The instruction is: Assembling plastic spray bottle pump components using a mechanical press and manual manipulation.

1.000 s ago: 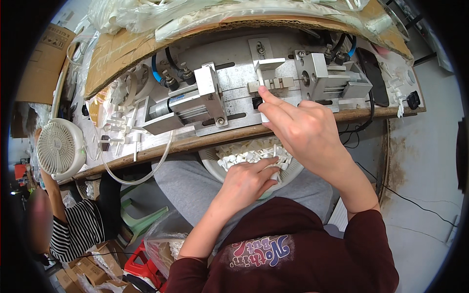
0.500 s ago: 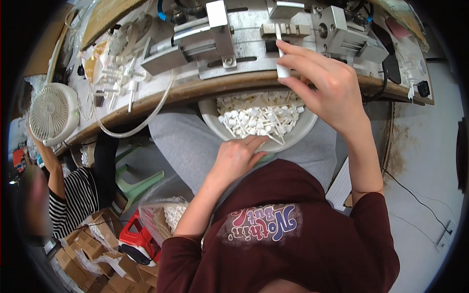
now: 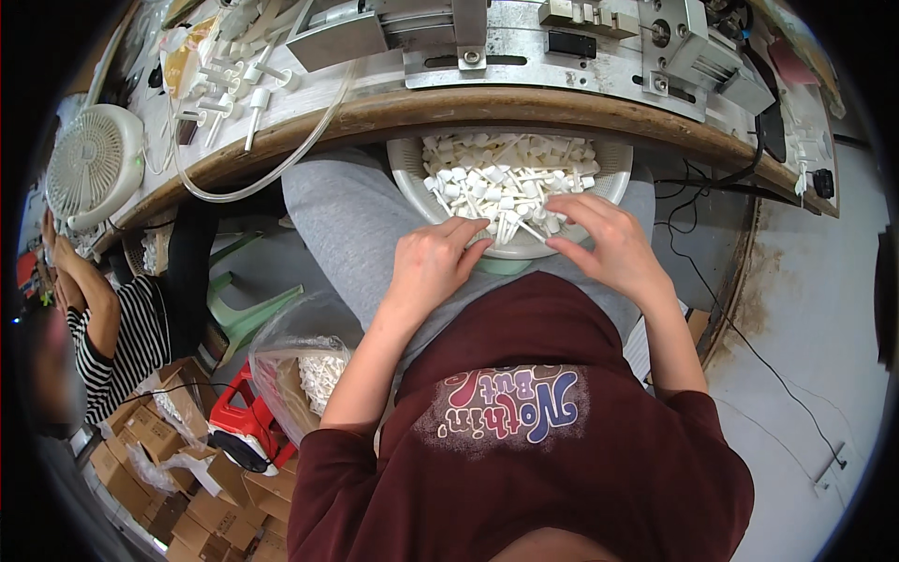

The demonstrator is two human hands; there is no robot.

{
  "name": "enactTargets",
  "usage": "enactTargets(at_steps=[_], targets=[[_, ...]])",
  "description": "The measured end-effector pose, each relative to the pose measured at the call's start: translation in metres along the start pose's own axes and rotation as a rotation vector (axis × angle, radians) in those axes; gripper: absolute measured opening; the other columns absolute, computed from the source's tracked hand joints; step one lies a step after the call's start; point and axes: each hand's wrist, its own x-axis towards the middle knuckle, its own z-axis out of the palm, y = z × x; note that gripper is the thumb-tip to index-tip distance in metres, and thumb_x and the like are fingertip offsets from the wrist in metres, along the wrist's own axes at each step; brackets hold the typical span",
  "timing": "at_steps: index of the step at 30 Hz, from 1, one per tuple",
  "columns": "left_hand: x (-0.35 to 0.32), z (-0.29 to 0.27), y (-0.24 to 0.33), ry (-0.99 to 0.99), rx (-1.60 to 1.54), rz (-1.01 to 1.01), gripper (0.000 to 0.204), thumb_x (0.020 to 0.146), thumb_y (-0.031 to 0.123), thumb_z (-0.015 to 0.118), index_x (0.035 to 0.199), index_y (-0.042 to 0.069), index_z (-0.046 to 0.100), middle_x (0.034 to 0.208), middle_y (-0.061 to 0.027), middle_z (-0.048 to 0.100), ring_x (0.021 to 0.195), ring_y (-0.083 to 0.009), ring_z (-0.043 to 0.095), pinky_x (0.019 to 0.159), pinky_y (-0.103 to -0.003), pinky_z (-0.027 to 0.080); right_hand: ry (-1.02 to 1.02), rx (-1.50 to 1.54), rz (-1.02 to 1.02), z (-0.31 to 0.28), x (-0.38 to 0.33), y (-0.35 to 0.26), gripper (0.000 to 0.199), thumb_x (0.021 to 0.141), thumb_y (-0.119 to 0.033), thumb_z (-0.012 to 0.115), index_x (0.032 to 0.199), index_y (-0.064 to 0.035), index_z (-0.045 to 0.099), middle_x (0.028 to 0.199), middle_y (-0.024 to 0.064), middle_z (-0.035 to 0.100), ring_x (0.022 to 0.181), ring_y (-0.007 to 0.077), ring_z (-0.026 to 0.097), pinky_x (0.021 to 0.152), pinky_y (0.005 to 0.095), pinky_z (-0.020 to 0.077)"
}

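While a pale basket (image 3: pixel 405 178) holds a heap of white pieces (image 3: pixel 482 183), one thin white stick (image 3: pixel 531 230) lies at its near side, slanting down to the right. The right hand (image 3: pixel 613 248) has its grip spread wide beside that stick; the left hand (image 3: pixel 431 262) has finger and thumb a little apart. Whether either touches a piece, I can't tell.

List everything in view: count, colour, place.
Round perforated plastic basin: one, whitish, centre
Stemmed plastic pieces: many, white, mostly in basin
Wooden workbench: one, brown edge, far side
Blocky metal fixtures: two, silver, bench top
Round plastic fan: one, white, bench left
Plastic tube: one, clear, over bench edge
Plastic stool: one, green, left
Plastic bag: one, clear, left of centre
Boxy plastic item: one, red and white, lower left
Cardboard boxes: several, brown, lower left
Co-worker in stripes: one, black and white, far left
Left hand: one, bare, basin's near left
Right hand: one, bare, basin's near right
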Motion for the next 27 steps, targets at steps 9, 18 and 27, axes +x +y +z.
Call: enactTargets(at_steps=[9,18,27], targets=[[0.017,-0.013,0.006,0.129,-0.088,0.026,0.016,0.085,0.012,0.073,0.1,0.011,0.074,0.081,-0.0085,0.07,0.064,-0.0273,0.066,0.057,-0.037,0.052,0.334,0.054,-0.226,-0.063,0.018,-0.038,0.013,0.078,-0.006,0.077,0.089,-0.0018,0.07,0.088,0.0092,0.072,0.078,0.0246,0.069,0.071,0.0335,0.0547],[0.025,-0.016,0.025,0.162,-0.109,0.156,0.036,0.083,0.009,0.073,0.119,0.013,0.069,0.09,-0.0065,0.071,0.062,-0.0237,0.066,0.055,-0.034,0.052,0.845,-0.305,-0.253,-0.214,0.122,-0.038,0.026,0.088,0.001,0.064,0.11,-0.0103,0.072,0.105,0.0007,0.072,0.085,0.0107,0.064,0.071,0.025,0.0501],[0.019,-0.01,0.025,0.126,-0.074,0.204,0.041,0.082,0.007,0.073,0.122,0.012,0.068,0.082,-0.006,0.068,0.058,-0.0217,0.064,0.053,-0.033,0.05,0.27,-1.001,-0.183,-0.275,0.22,0.014,0.05,0.077,0.007,0.062,0.123,-0.0131,0.063,0.118,0.0049,0.063,0.105,0.0258,0.063,0.088,0.0392,0.0533]])
